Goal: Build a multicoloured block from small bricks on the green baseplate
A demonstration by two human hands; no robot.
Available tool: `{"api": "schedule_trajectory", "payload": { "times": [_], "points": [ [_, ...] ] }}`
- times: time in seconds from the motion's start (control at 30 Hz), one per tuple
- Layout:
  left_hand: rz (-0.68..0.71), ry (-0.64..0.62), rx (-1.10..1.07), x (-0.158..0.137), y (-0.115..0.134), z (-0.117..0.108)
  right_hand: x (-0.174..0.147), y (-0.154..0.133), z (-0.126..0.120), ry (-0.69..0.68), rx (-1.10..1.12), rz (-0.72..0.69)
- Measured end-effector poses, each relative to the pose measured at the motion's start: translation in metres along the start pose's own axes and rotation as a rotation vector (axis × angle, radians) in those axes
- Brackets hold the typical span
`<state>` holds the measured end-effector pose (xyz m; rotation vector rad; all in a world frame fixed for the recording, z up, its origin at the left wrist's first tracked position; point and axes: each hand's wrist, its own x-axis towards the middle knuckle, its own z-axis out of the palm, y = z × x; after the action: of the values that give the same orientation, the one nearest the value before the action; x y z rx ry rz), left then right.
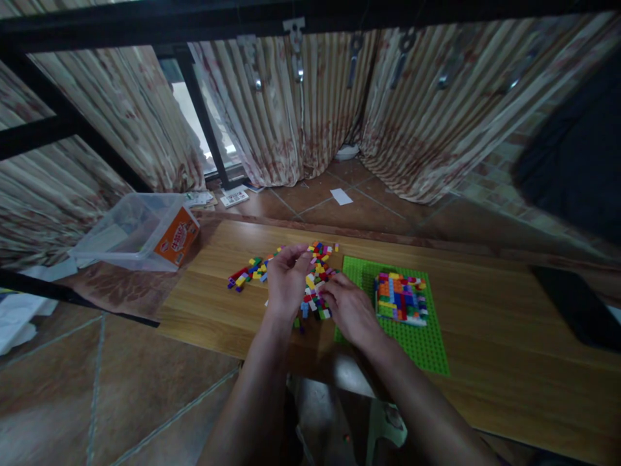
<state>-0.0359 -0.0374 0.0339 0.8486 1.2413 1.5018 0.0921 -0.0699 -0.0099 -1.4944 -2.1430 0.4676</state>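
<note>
A heap of small coloured bricks lies on a low wooden table. My left hand rests over the heap with its fingers curled down among the bricks; whether it grips one is hidden. My right hand lies just to the right, fingertips touching the heap's edge and palm over the left margin of a green baseplate. On the baseplate stands a multicoloured block of stacked bricks, right of my right hand and apart from it.
A clear plastic box with an orange label sits on a cloth at the table's left. A dark flat object lies at the table's right end. Striped curtains hang behind, with papers on the tiled floor.
</note>
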Motion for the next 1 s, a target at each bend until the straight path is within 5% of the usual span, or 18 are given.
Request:
{"api": "schedule_trajectory", "payload": {
  "times": [0.33, 0.6, 0.77, 1.0],
  "points": [
    [-0.019, -0.038, 0.062, -0.002, 0.001, 0.003, -0.007, -0.002, -0.033, 0.232, 0.269, 0.031],
    [0.013, -0.109, 0.165, -0.006, -0.007, 0.008, -0.033, 0.059, -0.09, 0.487, 0.252, 0.277],
    [0.076, -0.168, 0.23, -0.007, -0.014, 0.013, -0.051, 0.085, -0.106, 0.495, 0.158, 0.432],
    [0.1, -0.237, 0.31, -0.007, -0.026, 0.018, -0.051, 0.088, -0.102, 0.42, 0.006, 0.291]
  ]
}}
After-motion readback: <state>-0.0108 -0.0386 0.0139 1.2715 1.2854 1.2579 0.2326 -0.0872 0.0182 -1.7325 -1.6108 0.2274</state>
